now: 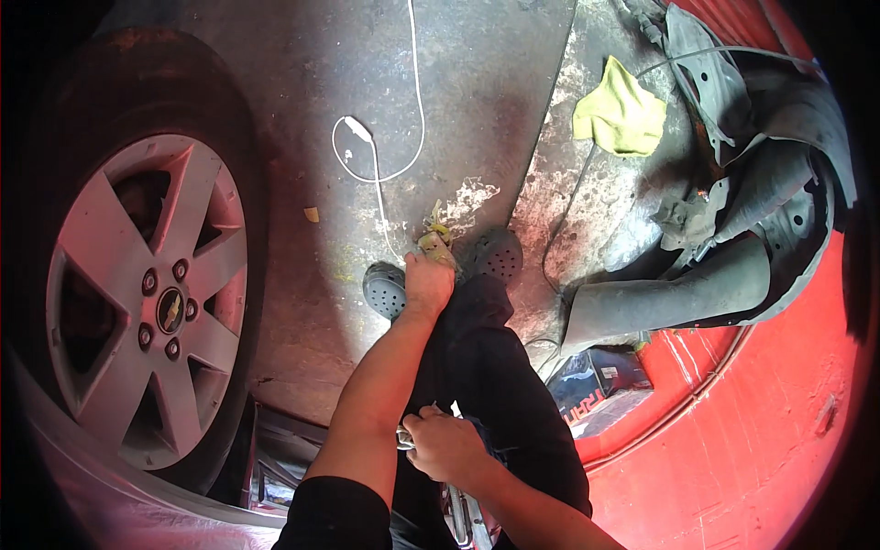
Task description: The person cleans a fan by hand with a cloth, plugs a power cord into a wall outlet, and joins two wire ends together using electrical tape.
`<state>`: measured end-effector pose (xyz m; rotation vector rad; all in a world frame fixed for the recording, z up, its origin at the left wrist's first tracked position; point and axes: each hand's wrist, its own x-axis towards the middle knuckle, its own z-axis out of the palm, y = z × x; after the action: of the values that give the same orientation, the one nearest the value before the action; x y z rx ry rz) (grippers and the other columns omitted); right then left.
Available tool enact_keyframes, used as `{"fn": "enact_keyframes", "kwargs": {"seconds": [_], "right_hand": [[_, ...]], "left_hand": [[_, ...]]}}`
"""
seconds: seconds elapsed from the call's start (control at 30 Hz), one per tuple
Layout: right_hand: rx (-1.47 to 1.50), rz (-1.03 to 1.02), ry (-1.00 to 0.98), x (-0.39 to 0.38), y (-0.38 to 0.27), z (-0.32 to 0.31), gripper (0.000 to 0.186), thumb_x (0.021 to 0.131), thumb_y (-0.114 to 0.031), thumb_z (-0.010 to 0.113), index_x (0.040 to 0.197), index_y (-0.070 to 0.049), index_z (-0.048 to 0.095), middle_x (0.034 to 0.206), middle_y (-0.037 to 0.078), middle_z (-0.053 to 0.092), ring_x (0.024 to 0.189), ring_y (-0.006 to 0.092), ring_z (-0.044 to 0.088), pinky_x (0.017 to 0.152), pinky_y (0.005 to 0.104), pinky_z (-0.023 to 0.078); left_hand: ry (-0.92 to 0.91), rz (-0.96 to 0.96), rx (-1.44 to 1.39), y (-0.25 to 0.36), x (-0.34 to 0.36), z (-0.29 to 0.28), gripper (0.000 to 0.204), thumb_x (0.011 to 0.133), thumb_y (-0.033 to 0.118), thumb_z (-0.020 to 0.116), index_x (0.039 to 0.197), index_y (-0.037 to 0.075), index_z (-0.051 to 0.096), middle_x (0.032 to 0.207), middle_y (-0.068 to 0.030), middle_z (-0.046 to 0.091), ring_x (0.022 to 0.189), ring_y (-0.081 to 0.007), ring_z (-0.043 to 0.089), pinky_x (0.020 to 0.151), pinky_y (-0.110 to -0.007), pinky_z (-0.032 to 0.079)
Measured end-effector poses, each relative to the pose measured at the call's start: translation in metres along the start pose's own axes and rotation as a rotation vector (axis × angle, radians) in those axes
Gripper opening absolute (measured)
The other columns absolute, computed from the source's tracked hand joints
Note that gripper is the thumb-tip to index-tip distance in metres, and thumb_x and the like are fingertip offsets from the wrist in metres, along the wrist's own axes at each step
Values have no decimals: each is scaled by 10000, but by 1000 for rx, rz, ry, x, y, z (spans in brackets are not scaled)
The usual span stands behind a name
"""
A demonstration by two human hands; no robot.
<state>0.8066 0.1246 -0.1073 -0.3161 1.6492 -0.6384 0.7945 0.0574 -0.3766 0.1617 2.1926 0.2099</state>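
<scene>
My left hand (426, 289) grips a small flat yellowish object (435, 248) between the grey perforated clogs (385, 293) on my feet; its exact kind is unclear. A white cable (420, 110) with an inline piece (357, 129) runs across the floor toward that object. Lower down, beside my left forearm, my right hand (445, 449) has its fingers closed on a small shiny metal item (404, 438), largely hidden by the fingers and arm. My dark-trousered legs (504, 394) are below both hands.
A car wheel (211, 275) fills the left. On the right are a yellow cloth (616, 115), dark bent panels (669, 298), a thin dark cable (568, 220), a printed box (612, 369) and a red surface (761, 422). The concrete floor (302, 82) has pale stains.
</scene>
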Motion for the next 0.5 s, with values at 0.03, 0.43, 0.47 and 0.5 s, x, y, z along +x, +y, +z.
{"fn": "enact_keyframes", "kwargs": {"seconds": [0.03,0.43,0.47,0.5], "right_hand": [[-6,-12,-4,-1,-1,1,190,757,-156,668,914,-52,645,884,141,650,862,308,671,858,386,528],[24,57,-99,-5,6,-12,221,790,-215,655,951,-66,634,947,150,650,920,324,668,828,406,547],[24,41,-94,-7,5,-11,231,788,-221,660,959,-67,635,938,149,647,915,326,668,821,413,548],[18,29,-84,-8,5,-10,242,786,-227,664,966,-68,637,930,149,645,910,327,668,813,419,549]], "left_hand": [[7,-2,5,1,-4,2,243,865,174,528,948,92,740,871,-73,720,863,-258,641,831,-445,380],[376,-569,-391,-46,66,-103,509,901,523,541,1023,31,584,867,-204,692,810,-376,676,751,-503,521],[575,-693,-610,-66,77,-118,537,894,540,556,995,14,575,849,-222,700,797,-424,684,722,-489,542],[567,-826,-741,-87,94,-133,602,856,565,604,1025,-12,571,954,-261,690,930,-429,672,810,-500,528]]}}
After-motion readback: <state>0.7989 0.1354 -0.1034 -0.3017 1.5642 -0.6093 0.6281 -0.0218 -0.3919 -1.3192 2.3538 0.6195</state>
